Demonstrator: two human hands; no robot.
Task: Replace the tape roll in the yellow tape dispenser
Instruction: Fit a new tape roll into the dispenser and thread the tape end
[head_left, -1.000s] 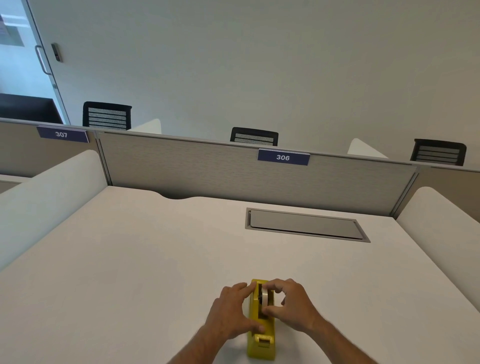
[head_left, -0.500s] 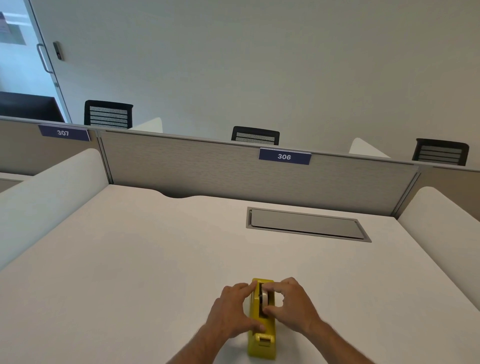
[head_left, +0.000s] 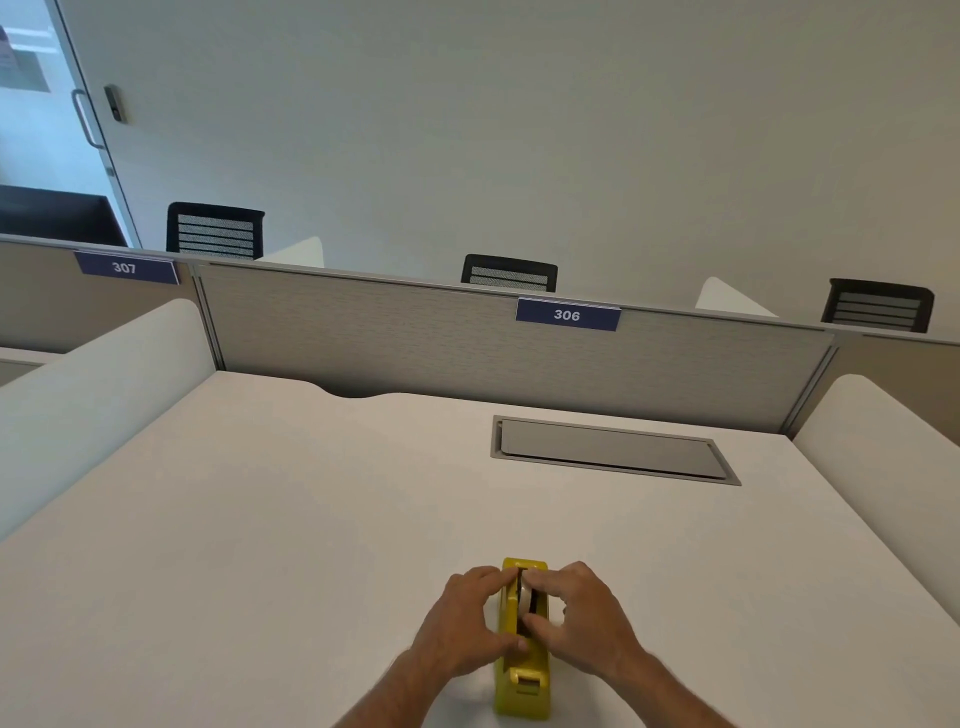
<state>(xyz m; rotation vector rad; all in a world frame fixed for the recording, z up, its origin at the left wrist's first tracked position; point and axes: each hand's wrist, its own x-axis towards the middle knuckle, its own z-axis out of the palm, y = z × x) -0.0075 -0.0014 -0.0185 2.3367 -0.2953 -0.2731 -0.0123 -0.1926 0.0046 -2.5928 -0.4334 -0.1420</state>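
Tape roll (head_left: 525, 592), pale and thin-edged, sits in the slot of the glossy, blocky yellow tape dispenser (head_left: 524, 686) standing on the matte white desk (head_left: 260, 519). The left hand (head_left: 462, 623) clamps the dispenser's left side, fingers curled, while the right hand (head_left: 576, 618) pinches the roll. Beyond the dispenser lies a flat grey rectangular cable hatch (head_left: 613, 449).

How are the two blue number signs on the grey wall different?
The sign reading 306 hangs on the panel straight ahead, right of the middle, while the sign reading 307 sits far off to the left, on the next panel along. The numbers differ in their last digit only. The 306 sign is fixed above the desk where the hands work; the 307 sign belongs to the neighbouring desk. Both are dark blue with white digits.
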